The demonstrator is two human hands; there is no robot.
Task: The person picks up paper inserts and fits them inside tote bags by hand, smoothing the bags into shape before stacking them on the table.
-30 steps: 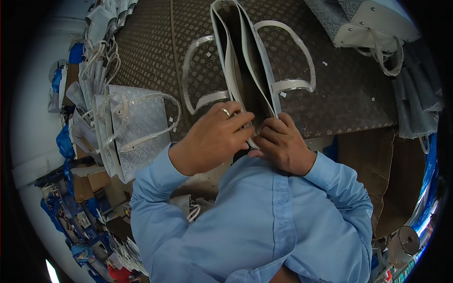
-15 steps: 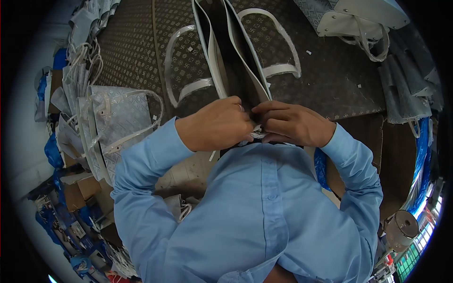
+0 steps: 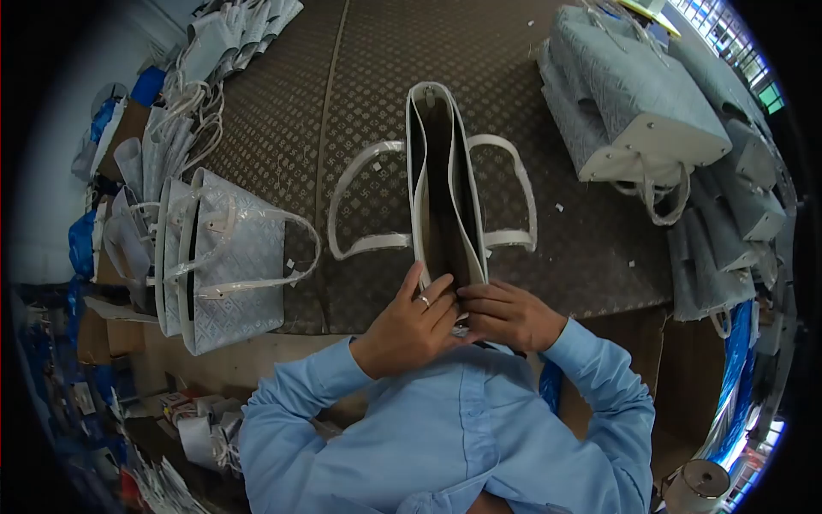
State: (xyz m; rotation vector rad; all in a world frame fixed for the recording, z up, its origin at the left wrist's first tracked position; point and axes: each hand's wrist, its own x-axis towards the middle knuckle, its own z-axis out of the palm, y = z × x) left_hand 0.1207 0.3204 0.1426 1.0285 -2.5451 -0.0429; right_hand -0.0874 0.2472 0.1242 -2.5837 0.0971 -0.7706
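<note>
A handbag (image 3: 413,197) with pale edges and a dark inside stands with its open top towards me. Its two plastic-wrapped handles lie out to either side on the brown patterned table. At the near end of the bag, my left hand (image 3: 407,325) has its fingers curled over the left rim, a ring on one finger. Facing it, my right hand (image 3: 511,317) grips the right rim with bent fingers. The fingertips of both hands almost meet at the bag's near corner. What lies between them there is mostly hidden.
Grey patterned handbags (image 3: 240,257) stand at the left table edge. A larger pile of grey bags (image 3: 638,94) lies at the right. Behind the left bags are folded grey pieces with handles (image 3: 214,51). White scraps dot the table (image 3: 385,51). Cardboard (image 3: 612,360) is below right.
My view has tilted up, showing more of the table and the bag's far end. The left hand's fingers have spread a little along the rim; both hands remain at the bag's near end.
</note>
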